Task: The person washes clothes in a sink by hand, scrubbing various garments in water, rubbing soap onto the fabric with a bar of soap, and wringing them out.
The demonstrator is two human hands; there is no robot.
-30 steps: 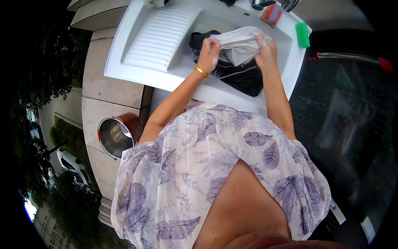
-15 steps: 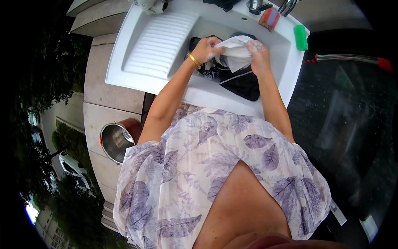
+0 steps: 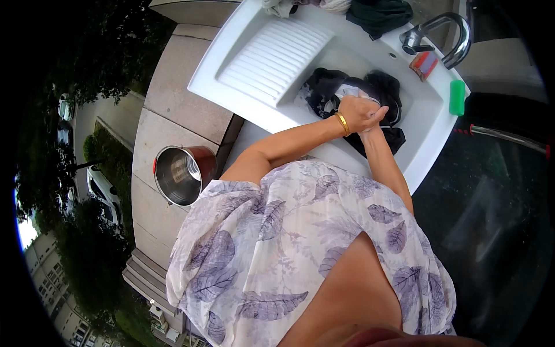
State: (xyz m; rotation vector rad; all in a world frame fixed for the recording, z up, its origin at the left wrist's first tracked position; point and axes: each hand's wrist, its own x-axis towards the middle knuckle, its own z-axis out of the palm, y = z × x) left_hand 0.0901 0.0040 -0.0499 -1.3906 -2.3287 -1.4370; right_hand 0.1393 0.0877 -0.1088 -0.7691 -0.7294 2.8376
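My left hand (image 3: 356, 111), with a gold bracelet at its wrist, is closed on the white cloth (image 3: 351, 91) over the sink basin (image 3: 413, 87). Pressed against it from the right is my right hand (image 3: 373, 118), also closed on the cloth, its fingers partly hidden behind the left. Only a little of the white cloth shows above the hands. Dark clothes (image 3: 384, 95) lie bunched in the basin behind and below them.
A ribbed washboard (image 3: 277, 55) forms the sink's left part. At the back are a dark green cloth (image 3: 378, 16), a faucet (image 3: 457, 43) and a red packet (image 3: 424, 65). A green bar (image 3: 457, 98) lies on the right rim. A metal bucket (image 3: 202, 165) stands at lower left.
My hands have come together, and the white cloth between them, spread out before, is bunched and mostly hidden. The view has shifted, showing more of the faucet and the back rim.
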